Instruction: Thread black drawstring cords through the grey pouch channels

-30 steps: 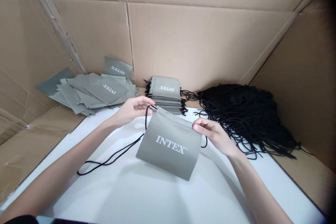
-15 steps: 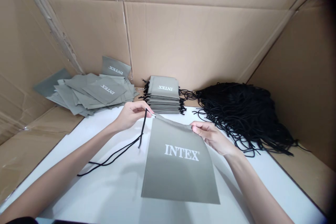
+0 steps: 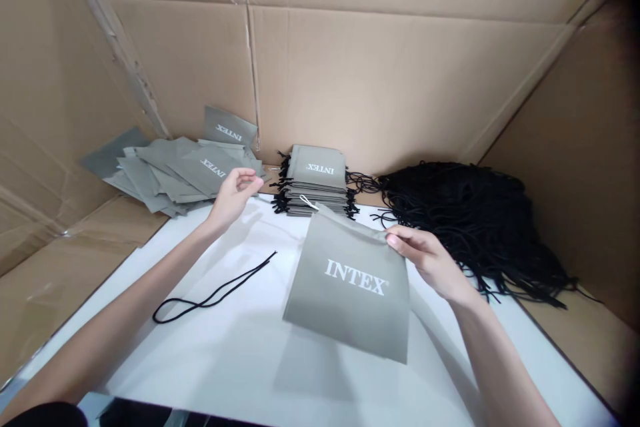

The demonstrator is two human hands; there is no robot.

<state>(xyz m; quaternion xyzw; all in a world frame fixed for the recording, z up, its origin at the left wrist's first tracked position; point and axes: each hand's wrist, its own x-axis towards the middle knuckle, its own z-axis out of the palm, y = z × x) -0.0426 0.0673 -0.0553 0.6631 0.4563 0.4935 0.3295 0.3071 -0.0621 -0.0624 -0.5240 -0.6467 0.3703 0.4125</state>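
Right hand (image 3: 430, 260) pinches the pouch (image 3: 353, 283) corner; left hand (image 3: 233, 195), fingers loosely curled and empty, must next take the cord (image 3: 215, 293) for threading.

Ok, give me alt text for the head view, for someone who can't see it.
The right hand pinches the top corner of a grey INTEX pouch over a white table; the left hand is raised, open. A black cord lies loose; pouch stacks and a cord pile sit behind.
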